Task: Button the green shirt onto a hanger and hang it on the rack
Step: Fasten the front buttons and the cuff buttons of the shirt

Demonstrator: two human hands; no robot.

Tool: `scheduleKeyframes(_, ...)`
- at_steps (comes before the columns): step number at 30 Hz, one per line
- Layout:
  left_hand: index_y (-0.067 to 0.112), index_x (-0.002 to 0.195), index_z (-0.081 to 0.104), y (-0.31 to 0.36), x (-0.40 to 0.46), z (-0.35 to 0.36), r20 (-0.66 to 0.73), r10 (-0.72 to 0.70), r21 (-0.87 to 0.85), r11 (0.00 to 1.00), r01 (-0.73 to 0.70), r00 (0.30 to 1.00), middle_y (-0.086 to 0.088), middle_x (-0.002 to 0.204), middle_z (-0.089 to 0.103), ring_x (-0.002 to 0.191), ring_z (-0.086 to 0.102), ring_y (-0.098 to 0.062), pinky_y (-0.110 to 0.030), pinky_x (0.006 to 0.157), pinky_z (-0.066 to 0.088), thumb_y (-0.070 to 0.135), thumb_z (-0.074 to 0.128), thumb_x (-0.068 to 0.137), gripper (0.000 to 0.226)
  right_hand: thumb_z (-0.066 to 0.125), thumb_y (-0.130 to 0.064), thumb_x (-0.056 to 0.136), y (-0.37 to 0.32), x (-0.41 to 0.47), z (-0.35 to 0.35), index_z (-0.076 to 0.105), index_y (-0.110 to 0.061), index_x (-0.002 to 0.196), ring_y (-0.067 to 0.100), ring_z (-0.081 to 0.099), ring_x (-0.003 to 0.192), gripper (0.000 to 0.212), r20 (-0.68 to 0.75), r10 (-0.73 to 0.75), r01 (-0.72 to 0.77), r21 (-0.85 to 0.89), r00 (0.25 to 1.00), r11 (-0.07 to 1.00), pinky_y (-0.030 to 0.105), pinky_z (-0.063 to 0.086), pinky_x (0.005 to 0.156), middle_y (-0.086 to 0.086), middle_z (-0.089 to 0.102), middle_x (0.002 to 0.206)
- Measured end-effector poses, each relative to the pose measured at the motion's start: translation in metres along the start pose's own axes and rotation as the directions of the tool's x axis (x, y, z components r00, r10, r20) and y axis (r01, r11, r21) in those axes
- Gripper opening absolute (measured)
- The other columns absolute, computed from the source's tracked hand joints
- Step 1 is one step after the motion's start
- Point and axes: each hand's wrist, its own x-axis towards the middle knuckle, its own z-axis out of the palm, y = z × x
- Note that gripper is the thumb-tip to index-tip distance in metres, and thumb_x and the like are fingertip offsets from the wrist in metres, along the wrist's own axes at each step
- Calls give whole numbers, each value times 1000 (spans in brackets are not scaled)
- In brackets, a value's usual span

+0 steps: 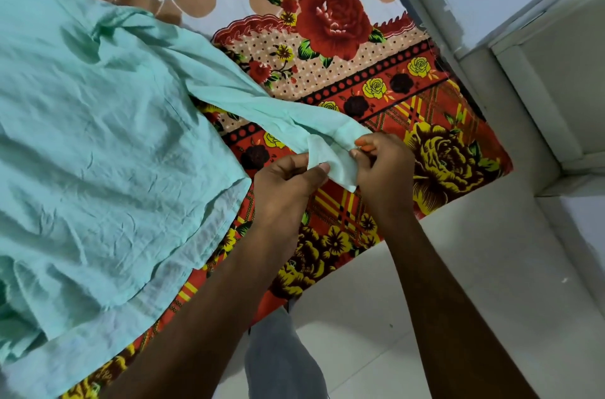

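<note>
The bed's red-and-orange floral cotton sheet (360, 78) carries the crumpled mint-green shirt (98, 137), spread across its left side. Off the shirt's body, one sleeve reaches right to the cuff (337, 156), pinched by the left hand (288, 182) and right hand (383, 166). Seemingly cuff-buttoning; next, threading button through hole.

Floral bedsheet (376, 78) w/ roses on bed, white tiled floor (458, 267) beside.

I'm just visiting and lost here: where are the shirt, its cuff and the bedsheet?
shirt (108, 143): head view, wrinkled body.
cuff (334, 159): head view, open flap between the hands.
bedsheet (334, 22): head view, red rose print.
</note>
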Motion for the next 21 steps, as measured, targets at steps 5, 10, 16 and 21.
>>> scheduleKeyframes(5, 10, 88, 77, -1, -5, 5, -35, -3, -25, 1000, 2, 999, -4, 88, 79, 83, 76, -16, -25, 75, 58, 4, 74, 89, 6, 74, -4, 87, -3, -2, -6, 70, -4, 91, 25, 64, 82, 6, 7, -13, 13, 16, 1000, 1000, 43, 57, 71, 11, 67, 88)
scheduleKeyframes(10, 6, 99, 78, 4, -8, 13, -55, 198, 118, 974, -191, 979, -7, 94, 80, 88, 78, -23, -40, 82, 63, 7, 74, 91, 9, 66, 1, 93, -22, -12, -34, 73, -1, 98, 15, 64, 85, 8, -88, -248, 257, 100, 965, 961, 17, 50, 73, 8, 70, 91)
scheduleKeyframes(16, 9, 102, 79, 3, -17, 16, -17, 321, 238, 921, -308, 947, 0, 93, 80, 87, 77, -16, -34, 81, 62, 4, 74, 90, 14, 67, 2, 94, -28, -25, -42, 74, 2, 104, 16, 68, 93, 12, -42, -364, 366, 165, 930, 916, 23, 56, 79, 10, 72, 98)
scheduleKeyframes(21, 11, 108, 79, 0, -19, 16, 20, 405, 374, 845, -382, 914, 4, 96, 80, 89, 76, -10, -37, 84, 63, 8, 72, 92, 17, 70, -3, 94, -25, -28, -42, 63, 1, 97, 21, 69, 84, 8, -5, -363, 354, 234, 932, 905, 36, 57, 69, 9, 67, 88)
